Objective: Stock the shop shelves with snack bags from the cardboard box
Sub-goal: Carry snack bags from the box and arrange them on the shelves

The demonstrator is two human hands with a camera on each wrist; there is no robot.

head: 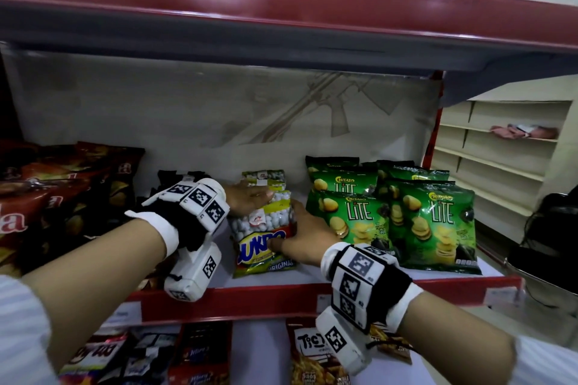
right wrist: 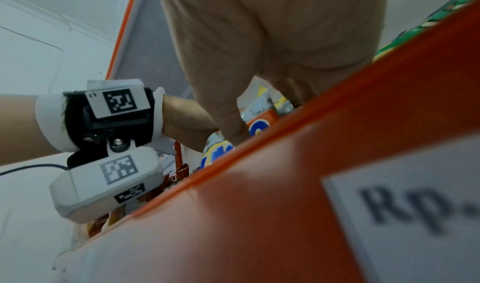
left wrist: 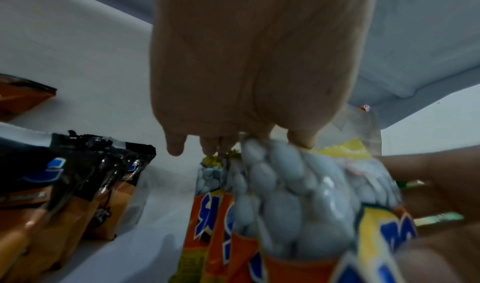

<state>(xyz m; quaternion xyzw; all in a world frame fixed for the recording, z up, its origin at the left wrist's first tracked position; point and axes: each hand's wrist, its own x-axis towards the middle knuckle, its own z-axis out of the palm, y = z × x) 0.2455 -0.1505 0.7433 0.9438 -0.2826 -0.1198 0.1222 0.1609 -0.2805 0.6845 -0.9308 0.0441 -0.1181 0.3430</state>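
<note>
Both hands are steadying the nut bag (head: 266,225) standing mid-shelf (head: 312,294), its long axis running 12 to 6. The left hand (head: 250,198) is lying flat-fingered at the bag's 10 o'clock; the right hand (head: 305,236) is pressing relaxed fingers at its 4 o'clock, beside the green bags (head: 391,212).

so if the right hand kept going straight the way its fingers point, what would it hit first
The right hand already lies on the front peanut bag, fingers pointing up-left into the shelf. Pushing on, it would press that bag into the peanut bags behind, then probably the back wall; depth is unclear.
</note>
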